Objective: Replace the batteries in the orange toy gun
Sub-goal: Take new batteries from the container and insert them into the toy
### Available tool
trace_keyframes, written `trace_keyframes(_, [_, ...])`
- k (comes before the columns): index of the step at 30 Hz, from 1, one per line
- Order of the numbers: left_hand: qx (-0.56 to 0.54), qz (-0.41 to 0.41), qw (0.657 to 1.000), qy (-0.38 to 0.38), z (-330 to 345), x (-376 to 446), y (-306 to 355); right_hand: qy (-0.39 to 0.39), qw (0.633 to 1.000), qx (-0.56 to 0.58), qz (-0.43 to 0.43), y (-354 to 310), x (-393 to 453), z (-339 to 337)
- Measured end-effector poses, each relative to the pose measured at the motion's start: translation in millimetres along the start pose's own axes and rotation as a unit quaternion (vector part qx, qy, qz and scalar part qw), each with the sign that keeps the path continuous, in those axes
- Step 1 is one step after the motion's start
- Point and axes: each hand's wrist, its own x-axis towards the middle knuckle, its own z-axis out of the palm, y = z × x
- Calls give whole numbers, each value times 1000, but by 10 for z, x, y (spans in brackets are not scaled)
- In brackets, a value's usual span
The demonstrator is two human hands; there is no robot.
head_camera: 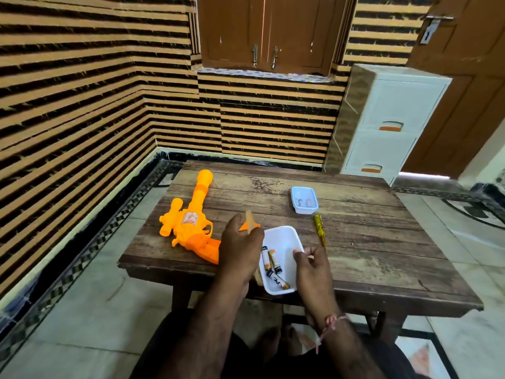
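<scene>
The orange plastic toy gun [191, 225] lies flat on my wooden tabletop [355, 242], barrel pointing away. My left hand [240, 247] pinches a thin orange cover piece [250, 224]; my right hand [314, 269], fingers loosely curled, grips the white tray [289, 242] holding cylindrical batteries [270, 262].

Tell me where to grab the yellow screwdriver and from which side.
Grip the yellow screwdriver around its handle mid-length, coming from above. It lies flat on the wooden table, running front to back, apart from both trays, so fingers can close across its narrow width from either side.
</scene>
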Motion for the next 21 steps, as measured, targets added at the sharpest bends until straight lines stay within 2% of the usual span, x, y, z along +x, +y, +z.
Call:
trace_keyframes(4, [39, 24, 999, -8, 134, -129, -22, -34, 992, 115, 33, 91, 9, 81])
trace_keyframes(8, [-43, 30, 998, 24, 214, -193, -30, -26, 976, 213, 40, 42, 24, 31])
trace_keyframes(10, [-68, 25, 997, 11, 218, -186, -75, -22, 968, 245, 50, 26, 44, 1])
trace_keyframes(13, [8, 57, 998, -18, 206, -181, -127, -22, 965, 252, 72, 30, 48, -9])
trace_keyframes(17, [102, 108, 989, 19, 243, -128, -198, -40, 964, 250, 80, 25, 56, 11])
trace_keyframes(21, [280, 158, 943, 90, 275, -210, -136, -56, 972, 223, 46, 80, 24, 77])
